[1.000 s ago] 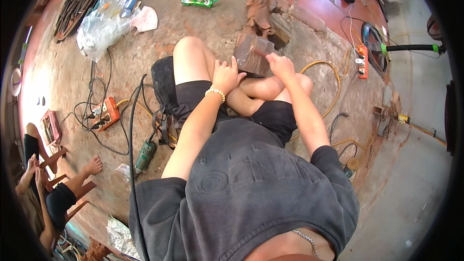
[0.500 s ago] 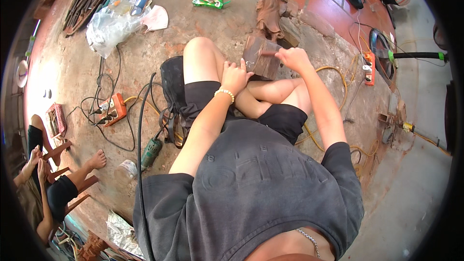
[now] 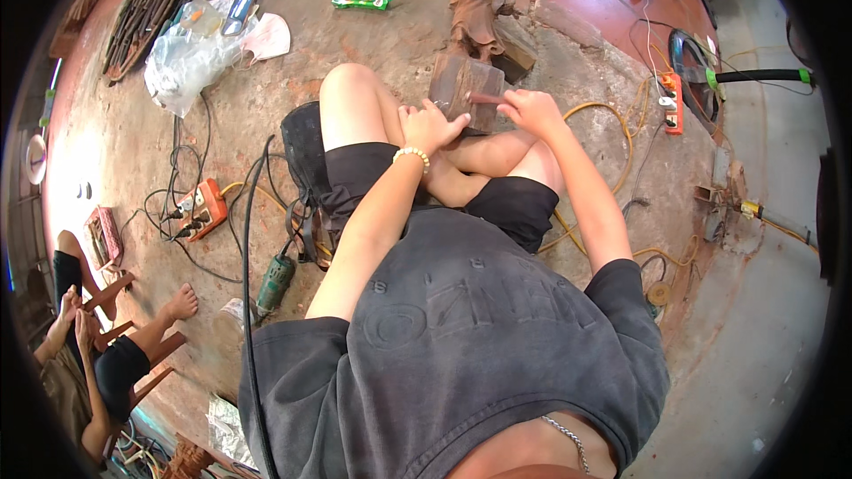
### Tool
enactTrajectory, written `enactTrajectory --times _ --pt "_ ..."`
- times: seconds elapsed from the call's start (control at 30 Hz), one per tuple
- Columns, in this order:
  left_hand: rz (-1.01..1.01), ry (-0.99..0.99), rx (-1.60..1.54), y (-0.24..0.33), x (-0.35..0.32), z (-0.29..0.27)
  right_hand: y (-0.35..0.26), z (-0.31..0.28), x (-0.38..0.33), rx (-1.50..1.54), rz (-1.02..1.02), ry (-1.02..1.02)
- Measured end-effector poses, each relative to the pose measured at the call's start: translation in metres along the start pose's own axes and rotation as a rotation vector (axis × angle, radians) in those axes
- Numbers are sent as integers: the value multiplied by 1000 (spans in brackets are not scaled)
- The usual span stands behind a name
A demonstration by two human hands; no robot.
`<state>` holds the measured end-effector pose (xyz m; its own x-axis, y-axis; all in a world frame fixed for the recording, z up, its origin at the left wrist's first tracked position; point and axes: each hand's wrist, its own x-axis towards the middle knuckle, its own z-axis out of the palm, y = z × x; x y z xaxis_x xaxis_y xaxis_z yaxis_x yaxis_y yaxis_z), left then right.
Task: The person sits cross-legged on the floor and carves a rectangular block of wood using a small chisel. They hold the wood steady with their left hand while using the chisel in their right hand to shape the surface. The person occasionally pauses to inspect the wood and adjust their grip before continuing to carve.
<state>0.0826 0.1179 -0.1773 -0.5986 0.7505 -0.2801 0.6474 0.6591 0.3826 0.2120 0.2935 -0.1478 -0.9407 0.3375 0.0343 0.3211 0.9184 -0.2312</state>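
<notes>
Wooden block (image 3: 454, 82) sits just beyond the crossed legs (image 3: 484, 156); carved figure (image 3: 473, 13) extends past its far side, long axis pointing away from the person. Slim brown tool (image 3: 485, 98) lies crosswise over the block, running left from the right hand (image 3: 533, 113), whose fingers pinch its right end. Left hand (image 3: 432, 127) nears the block's near-left corner, digits spread; cannot tell whether it touches.

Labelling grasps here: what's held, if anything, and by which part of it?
Right grip holds a thin reddish-brown stick by its right end. Left grip is at the near edge of the wooden block; whether it holds that can't be told.
</notes>
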Motion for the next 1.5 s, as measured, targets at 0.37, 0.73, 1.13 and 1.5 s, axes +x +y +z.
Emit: enactTrajectory --times 0.37,0.73,1.13,1.5 --pt "-210 -127 2 16 7 1 3 16 -46 157 195 -4" --pt "-58 124 -10 9 -1 16 -1 9 -2 -19 -35 -33" --pt "-116 75 -34 15 0 11 -16 38 -12 134 537 174" --pt "-246 -182 -170 13 14 -6 -4 23 -27 126 535 -38"
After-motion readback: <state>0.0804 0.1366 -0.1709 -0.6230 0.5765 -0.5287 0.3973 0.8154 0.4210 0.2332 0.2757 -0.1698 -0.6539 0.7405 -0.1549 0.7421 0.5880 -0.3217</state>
